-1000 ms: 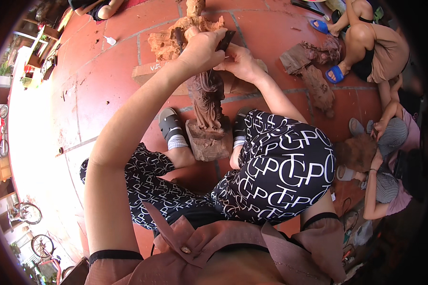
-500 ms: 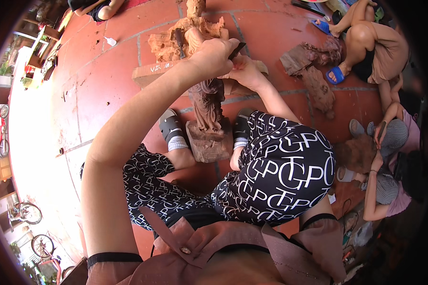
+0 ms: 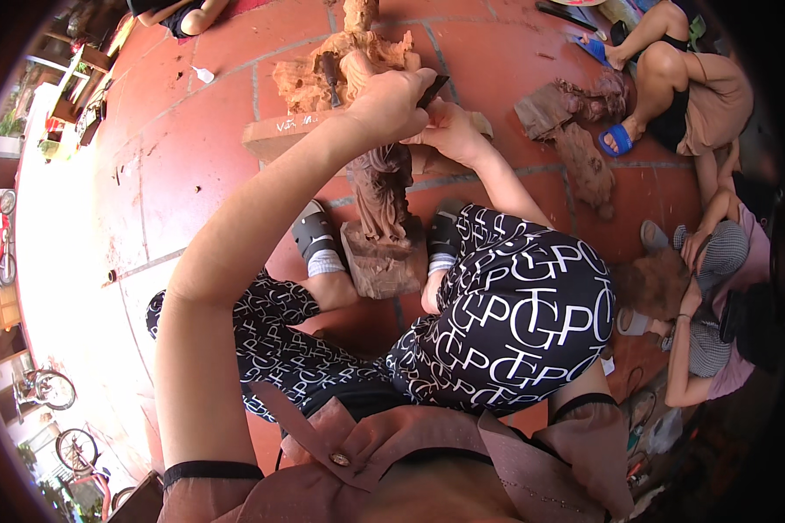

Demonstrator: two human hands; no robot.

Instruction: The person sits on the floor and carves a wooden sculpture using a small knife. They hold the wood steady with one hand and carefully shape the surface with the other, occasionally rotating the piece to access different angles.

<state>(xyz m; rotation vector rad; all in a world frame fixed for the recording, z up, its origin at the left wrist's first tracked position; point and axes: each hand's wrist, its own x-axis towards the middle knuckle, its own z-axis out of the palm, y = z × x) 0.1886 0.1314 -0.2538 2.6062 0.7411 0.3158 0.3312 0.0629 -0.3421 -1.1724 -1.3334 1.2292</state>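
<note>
A dark brown carved wooden statue with draped folds stands between my feet on its rough block base. Its upper end is hidden behind my hands. My left hand is closed, with a thin dark flat piece sticking out past its fingers; its exact kind does not show. Close beside it, my right hand has its fingers curled at the statue's upper end. Just beyond my hands, a pale orange wood carving rests on a wooden board, and a dark-handled tool leans against the carving.
Red floor tiles surround me. More carved wood lies at the right, near a person in blue sandals. Another person sits closer on the right with a brown wood piece. A small white bottle lies at far left.
My hands stay at nearly the same place by the statue's top, and my left elbow has shifted slightly right. The hand of the seated person at right has moved a little.
</note>
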